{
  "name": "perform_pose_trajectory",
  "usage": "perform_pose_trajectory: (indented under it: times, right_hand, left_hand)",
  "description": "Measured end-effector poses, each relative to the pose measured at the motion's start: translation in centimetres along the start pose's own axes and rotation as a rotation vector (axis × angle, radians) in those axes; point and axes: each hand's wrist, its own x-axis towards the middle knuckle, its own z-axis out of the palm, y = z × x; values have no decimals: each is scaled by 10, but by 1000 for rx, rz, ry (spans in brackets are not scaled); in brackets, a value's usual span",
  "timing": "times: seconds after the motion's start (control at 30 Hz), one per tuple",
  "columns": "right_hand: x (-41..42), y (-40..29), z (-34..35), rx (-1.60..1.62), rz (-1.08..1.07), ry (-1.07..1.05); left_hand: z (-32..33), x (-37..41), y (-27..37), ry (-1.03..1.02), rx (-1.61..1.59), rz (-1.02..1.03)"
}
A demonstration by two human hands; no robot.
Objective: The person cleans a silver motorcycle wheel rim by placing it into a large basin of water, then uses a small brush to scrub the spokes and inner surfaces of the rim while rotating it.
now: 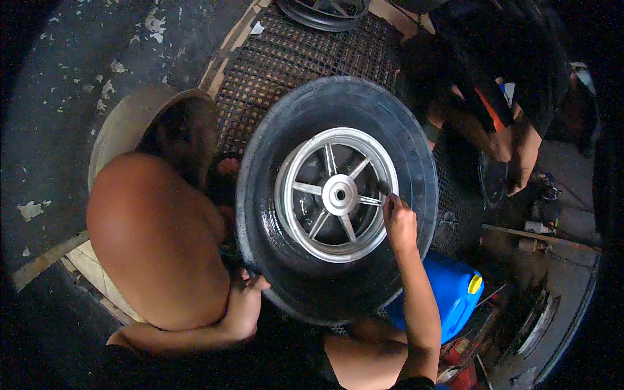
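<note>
A silver spoked metal wheel rim (340,195) lies inside a large round black tub (253,195), its hub facing up. Wet, shiny patches show on the tub's inner wall at the left of the wheel. My right hand (400,220) is at the wheel's right side, fingers closed together near the end of a spoke; a small dark thing seems to be at the fingertips, too unclear to name. Near the tub's lower left rim is my left hand (251,292), its thumb against the rim and its other fingers partly hidden.
A blue plastic jerrycan with a yellow cap (475,284) stands right of the tub. Another wheel (324,14) lies on the black grid mat (273,63) beyond. At left is a big round container (126,117); a co-worker's arms (524,156) are at upper right.
</note>
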Motion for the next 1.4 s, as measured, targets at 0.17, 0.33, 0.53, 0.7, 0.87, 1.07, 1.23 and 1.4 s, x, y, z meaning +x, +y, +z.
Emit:
perform_pose_trajectory:
  times: [0.17, 0.33, 0.53, 0.7, 0.87, 1.07, 1.23, 1.4]
  right_hand:
    - [-11, 9, -17, -137, -82, -237]
    - [18, 14, -3, -103, -250, -127]
    - [28, 10, 0, -224, -195, -225]
    - [27, 8, -6, -174, -188, -191]
    - [31, 18, -3, -120, -236, -145]
    - [46, 10, 20, -158, -242, -92]
    - [40, -1, 9, -234, -158, -257]
    - [33, 10, -26, -316, 106, -79]
  left_hand:
    - [5, -5, 10, -8, 12, -26]
    - [-1, 4, -5, -4, -25, -4]
    - [-8, 13, -21, -47, 21, 17]
    - [-5, 6, -14, -23, 35, 8]
    - [-1, 5, -13, -38, 4, 0]
    - [9, -3, 1, -25, 31, -3]
    - [4, 1, -10, 1, 44, 23]
    - [2, 4, -11, -12, 58, -18]
